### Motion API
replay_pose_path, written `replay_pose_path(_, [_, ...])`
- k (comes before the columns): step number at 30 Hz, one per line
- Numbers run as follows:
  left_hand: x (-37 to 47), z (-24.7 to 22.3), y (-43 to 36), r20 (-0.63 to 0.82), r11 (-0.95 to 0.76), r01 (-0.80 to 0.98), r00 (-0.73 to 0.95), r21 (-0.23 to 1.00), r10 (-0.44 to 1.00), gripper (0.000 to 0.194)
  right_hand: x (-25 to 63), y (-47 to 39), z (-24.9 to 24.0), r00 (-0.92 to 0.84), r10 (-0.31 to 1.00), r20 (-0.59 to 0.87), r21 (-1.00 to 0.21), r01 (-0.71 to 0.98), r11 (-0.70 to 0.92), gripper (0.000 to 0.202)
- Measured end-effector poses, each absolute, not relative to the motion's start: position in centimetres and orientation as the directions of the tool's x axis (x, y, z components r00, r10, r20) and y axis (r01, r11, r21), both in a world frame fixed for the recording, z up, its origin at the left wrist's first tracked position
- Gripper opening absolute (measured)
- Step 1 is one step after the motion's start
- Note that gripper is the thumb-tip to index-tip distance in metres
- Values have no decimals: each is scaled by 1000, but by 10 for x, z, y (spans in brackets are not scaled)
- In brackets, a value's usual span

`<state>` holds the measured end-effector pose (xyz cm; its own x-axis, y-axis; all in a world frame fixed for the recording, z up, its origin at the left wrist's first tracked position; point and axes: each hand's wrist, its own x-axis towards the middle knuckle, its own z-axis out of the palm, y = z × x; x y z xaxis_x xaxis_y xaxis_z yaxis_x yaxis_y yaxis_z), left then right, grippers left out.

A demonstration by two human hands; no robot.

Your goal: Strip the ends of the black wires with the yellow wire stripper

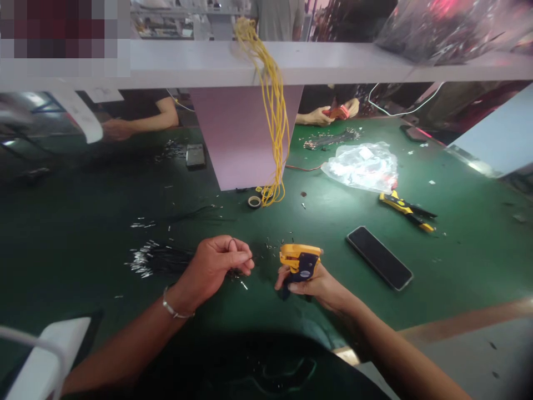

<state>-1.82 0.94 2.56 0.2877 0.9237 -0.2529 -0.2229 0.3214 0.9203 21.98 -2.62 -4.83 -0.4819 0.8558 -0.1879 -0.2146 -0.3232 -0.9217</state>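
Observation:
My right hand (pixel 317 283) is wrapped round the grip of a yellow and black wire stripper (pixel 300 260), its jaws turned toward my left hand. Finger and thumb of my left hand (pixel 220 258) are pinched together on a thin dark wire (pixel 231 243); most of it is hidden by the fingers. A shiny metal terminal (pixel 244 285) sticks out below that hand. Beside it on the left lies a bundle of black wires (pixel 166 260) with silver terminals (pixel 142 260) at their ends. Small dark scraps (pixel 272 245) are scattered between the hands.
On the green table (pixel 441 266) lie a phone (pixel 379 258), yellow-black pliers (pixel 406 211), a plastic bag (pixel 362 166) and a tape roll (pixel 254 201). Yellow wires (pixel 275 122) hang from the white shelf (pixel 166 64). Across the table, a co-worker's hands (pixel 322 116) hold a red tool (pixel 338 113).

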Motion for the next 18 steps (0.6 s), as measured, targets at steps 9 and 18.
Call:
replay_pose_path(9, [-17, 15, 9, -284, 363, -191, 343, 912, 895, 27, 221, -27, -61, -472, 860, -194, -919, -218, -327, 36])
replay_pose_path(18, [-20, 15, 10, -214, 277, -178, 307, 944, 927, 25, 220, -24, -60, -522, 831, -192, -899, -247, -363, 38])
